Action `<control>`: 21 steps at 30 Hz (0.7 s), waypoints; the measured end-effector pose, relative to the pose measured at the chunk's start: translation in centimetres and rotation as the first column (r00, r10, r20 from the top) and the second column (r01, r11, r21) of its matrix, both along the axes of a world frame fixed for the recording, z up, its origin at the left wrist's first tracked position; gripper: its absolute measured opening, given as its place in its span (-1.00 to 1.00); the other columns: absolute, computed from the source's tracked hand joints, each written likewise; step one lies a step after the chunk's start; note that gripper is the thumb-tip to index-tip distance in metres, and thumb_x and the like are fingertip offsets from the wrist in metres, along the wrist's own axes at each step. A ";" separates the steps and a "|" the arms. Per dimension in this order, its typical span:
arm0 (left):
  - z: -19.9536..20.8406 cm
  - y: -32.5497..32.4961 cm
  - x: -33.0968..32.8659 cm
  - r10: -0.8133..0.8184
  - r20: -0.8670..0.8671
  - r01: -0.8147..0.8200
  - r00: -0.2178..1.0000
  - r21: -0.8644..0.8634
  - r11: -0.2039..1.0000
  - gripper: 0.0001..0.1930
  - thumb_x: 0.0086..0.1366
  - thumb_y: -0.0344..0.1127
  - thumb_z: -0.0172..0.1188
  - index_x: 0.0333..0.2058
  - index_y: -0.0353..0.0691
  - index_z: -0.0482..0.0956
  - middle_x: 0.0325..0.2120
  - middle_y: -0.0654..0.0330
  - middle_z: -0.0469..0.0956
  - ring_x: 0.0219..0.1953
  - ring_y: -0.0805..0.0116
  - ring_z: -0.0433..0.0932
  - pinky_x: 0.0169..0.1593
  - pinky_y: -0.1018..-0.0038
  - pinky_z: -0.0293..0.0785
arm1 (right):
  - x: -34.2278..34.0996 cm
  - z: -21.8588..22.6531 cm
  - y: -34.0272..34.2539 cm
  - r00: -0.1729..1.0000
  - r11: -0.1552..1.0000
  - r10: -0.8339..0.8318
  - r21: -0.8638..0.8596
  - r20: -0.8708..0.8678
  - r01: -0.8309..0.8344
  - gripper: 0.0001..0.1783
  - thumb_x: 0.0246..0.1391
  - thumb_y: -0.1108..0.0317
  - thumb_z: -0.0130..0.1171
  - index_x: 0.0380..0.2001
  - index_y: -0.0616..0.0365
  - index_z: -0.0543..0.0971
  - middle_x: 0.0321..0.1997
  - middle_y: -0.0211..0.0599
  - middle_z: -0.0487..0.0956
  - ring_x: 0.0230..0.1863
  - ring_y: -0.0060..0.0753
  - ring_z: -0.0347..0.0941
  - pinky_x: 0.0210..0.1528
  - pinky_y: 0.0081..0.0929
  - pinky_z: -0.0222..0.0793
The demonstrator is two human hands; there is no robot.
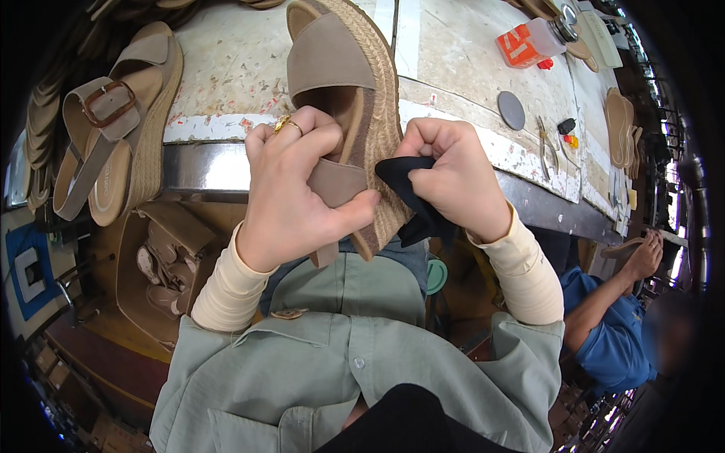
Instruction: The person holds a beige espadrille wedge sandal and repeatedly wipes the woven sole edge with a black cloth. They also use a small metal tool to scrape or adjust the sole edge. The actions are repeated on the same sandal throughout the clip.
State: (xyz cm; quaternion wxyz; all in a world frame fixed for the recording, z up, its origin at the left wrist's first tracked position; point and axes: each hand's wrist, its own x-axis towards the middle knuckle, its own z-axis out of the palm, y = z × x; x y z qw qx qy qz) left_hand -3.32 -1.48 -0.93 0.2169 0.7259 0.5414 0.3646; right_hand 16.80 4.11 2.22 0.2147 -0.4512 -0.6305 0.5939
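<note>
A taupe wedge sandal (pixel 330 62) with a braided rope sole lies on its side, toe pointing away, over the near table edge. My left hand (pixel 298 181) grips it around the heel end, the fingers inside the opening and the thumb pressed on the rope wedge. In my right hand (pixel 453 174) a black cloth (pixel 408 185) is bunched, its edge against the rope sidewall of the sole. At the left stands a second wedge sandal (pixel 136 113) with a brown buckle on its strap.
On the worktable (pixel 234 68) at right are a bottle (pixel 532 41) with an orange label, a grey disc (pixel 511 110), pliers (pixel 547 147) and insoles (pixel 619 124). A box (pixel 162 264) of sandals sits below left. A co-worker in a blue shirt (pixel 612 332) handles a sole at right.
</note>
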 end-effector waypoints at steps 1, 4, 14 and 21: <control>0.1 -0.1 -0.1 -0.001 -0.002 0.001 1.000 -0.045 0.999 -0.51 -0.28 -0.15 0.41 -0.30 -0.26 0.59 -0.27 0.17 0.48 -0.17 0.23 0.44 0.00 0.33 0.04 | -0.2 0.0 0.0 1.000 1.000 -0.002 0.015 0.015 0.002 -0.92 -0.13 0.59 0.25 -0.56 0.31 0.52 -0.60 -0.45 0.51 -0.53 -0.75 0.35 -0.51 -0.67 0.27; -0.1 -0.1 0.0 0.005 0.007 -0.005 1.000 -0.028 1.000 -0.50 -0.29 -0.15 0.41 -0.30 -0.26 0.60 -0.27 0.18 0.48 -0.16 0.23 0.44 0.00 0.33 0.03 | -0.4 0.3 -0.2 0.998 0.999 0.009 0.044 0.058 -0.012 -0.92 -0.16 0.59 0.26 -0.59 0.32 0.52 -0.62 -0.42 0.51 -0.55 -0.72 0.35 -0.51 -0.64 0.28; -0.1 -0.1 0.1 0.007 0.014 -0.006 1.000 -0.030 1.000 -0.50 -0.29 -0.15 0.40 -0.30 -0.26 0.59 -0.28 0.18 0.47 -0.17 0.24 0.43 -0.01 0.33 0.02 | -0.3 0.3 -0.3 0.996 0.993 0.015 0.111 0.085 -0.025 -0.92 -0.20 0.61 0.25 -0.59 0.32 0.52 -0.63 -0.37 0.51 -0.54 -0.67 0.38 -0.49 -0.60 0.31; 0.0 -0.1 0.1 0.007 0.007 -0.007 1.000 -0.051 0.999 -0.50 -0.29 -0.15 0.40 -0.30 -0.25 0.59 -0.28 0.18 0.46 -0.17 0.24 0.43 0.01 0.33 0.02 | -0.2 0.2 -0.3 0.991 0.982 0.045 0.176 0.125 -0.067 -0.92 -0.19 0.61 0.25 -0.60 0.32 0.52 -0.63 -0.37 0.51 -0.54 -0.65 0.38 -0.48 -0.58 0.32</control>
